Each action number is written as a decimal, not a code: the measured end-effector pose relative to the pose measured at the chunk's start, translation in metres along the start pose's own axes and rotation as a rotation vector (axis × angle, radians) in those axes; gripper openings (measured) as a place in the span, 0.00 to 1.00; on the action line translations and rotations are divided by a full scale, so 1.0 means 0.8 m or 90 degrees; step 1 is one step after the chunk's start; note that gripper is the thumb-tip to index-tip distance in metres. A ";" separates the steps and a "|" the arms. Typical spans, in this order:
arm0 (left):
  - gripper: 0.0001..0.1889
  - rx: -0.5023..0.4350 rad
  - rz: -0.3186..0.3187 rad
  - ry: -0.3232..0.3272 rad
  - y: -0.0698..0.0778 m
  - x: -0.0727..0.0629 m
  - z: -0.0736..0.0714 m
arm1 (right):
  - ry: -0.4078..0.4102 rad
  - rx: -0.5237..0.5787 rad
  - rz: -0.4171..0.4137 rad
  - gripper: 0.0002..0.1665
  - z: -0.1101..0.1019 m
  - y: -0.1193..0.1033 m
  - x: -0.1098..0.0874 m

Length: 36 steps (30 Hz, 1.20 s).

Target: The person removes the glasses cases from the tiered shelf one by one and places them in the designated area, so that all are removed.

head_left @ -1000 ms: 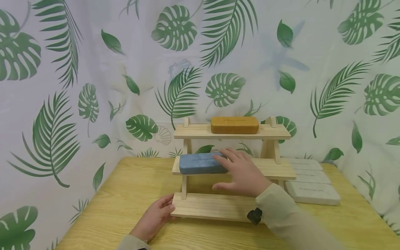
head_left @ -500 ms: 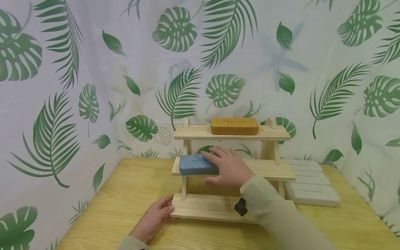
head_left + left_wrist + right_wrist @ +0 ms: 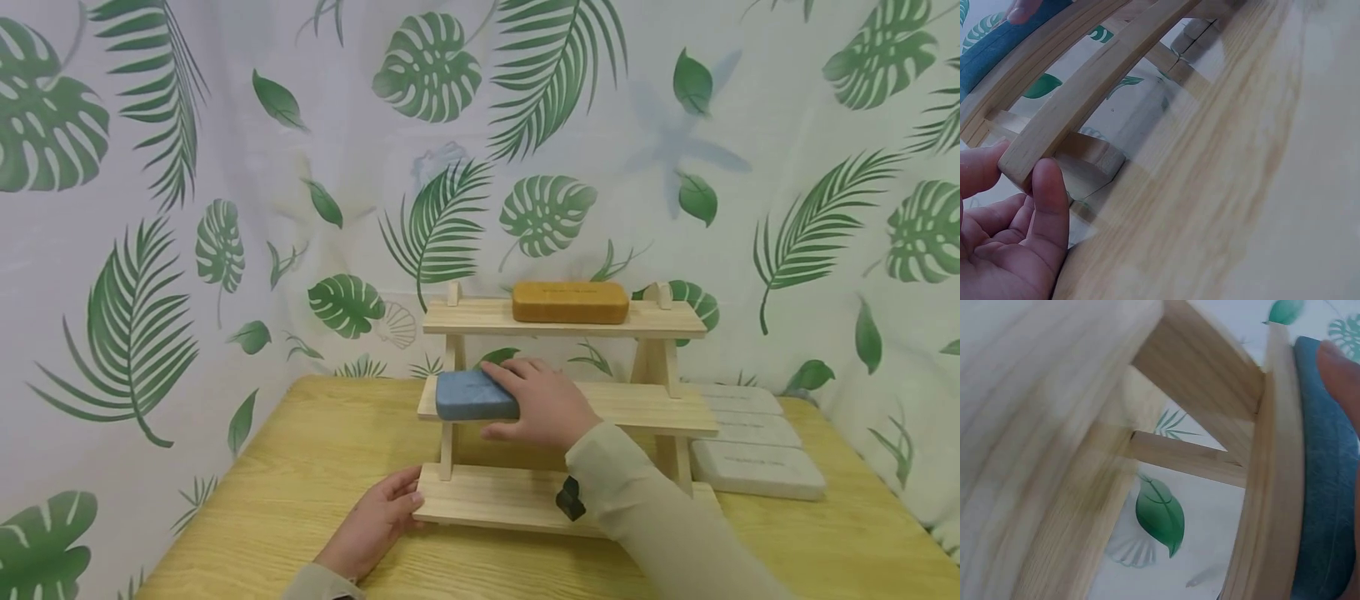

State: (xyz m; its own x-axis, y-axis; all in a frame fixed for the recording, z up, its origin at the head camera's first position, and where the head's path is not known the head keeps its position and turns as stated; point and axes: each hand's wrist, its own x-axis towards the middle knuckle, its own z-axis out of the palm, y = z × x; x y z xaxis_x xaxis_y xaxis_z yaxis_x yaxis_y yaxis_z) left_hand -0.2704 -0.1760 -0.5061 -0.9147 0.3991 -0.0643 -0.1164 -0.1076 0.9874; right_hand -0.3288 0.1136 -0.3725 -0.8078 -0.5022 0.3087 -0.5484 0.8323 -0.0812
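Right now, blue case (image 3: 472,396): it lies flat near the left end of the middle shelf (image 3: 652,407), with its long side running along the board
Right hand (image 3: 543,408): it wraps round the right end of the blue case, fingers over the top and thumb apart from them at the front; how hard it squeezes, I cannot tell
Left hand (image 3: 378,521): thumb and finger pinch the left end of the bottom shelf (image 3: 487,496), which seems a good way to stop the wooden stand (image 3: 447,450) from wobbling
Moving the blue case: go slow and soft, and push or pull it straight, since a hard shove could knock it off
Front edge: the blue case sits close to it, so use the thumb like a little fence there
Orange case (image 3: 570,302): it sits on the top shelf (image 3: 468,317), above the right hand, so lift only a little and don't bump that board
Black gadget (image 3: 572,500): it is on the right wrist, near the bottom shelf, so mind it doesn't catch
White cases (image 3: 753,467): three lie on the table by the stand's right side, so swing the sleeve (image 3: 637,496) away from them
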 end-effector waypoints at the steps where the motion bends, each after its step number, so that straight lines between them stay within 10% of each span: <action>1: 0.35 0.000 0.000 0.001 0.000 0.001 0.000 | 0.009 -0.006 0.001 0.59 0.002 0.000 0.000; 36: 0.35 0.002 -0.005 -0.005 0.002 -0.001 0.001 | 0.098 -0.049 -0.011 0.49 0.012 -0.006 -0.022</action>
State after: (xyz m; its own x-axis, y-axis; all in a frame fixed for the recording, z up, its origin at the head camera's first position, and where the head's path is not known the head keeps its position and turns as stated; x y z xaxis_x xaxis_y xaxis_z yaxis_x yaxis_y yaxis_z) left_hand -0.2695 -0.1761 -0.5043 -0.9107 0.4072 -0.0702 -0.1219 -0.1024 0.9872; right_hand -0.3140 0.1159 -0.3865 -0.7524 -0.4792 0.4519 -0.5387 0.8425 -0.0036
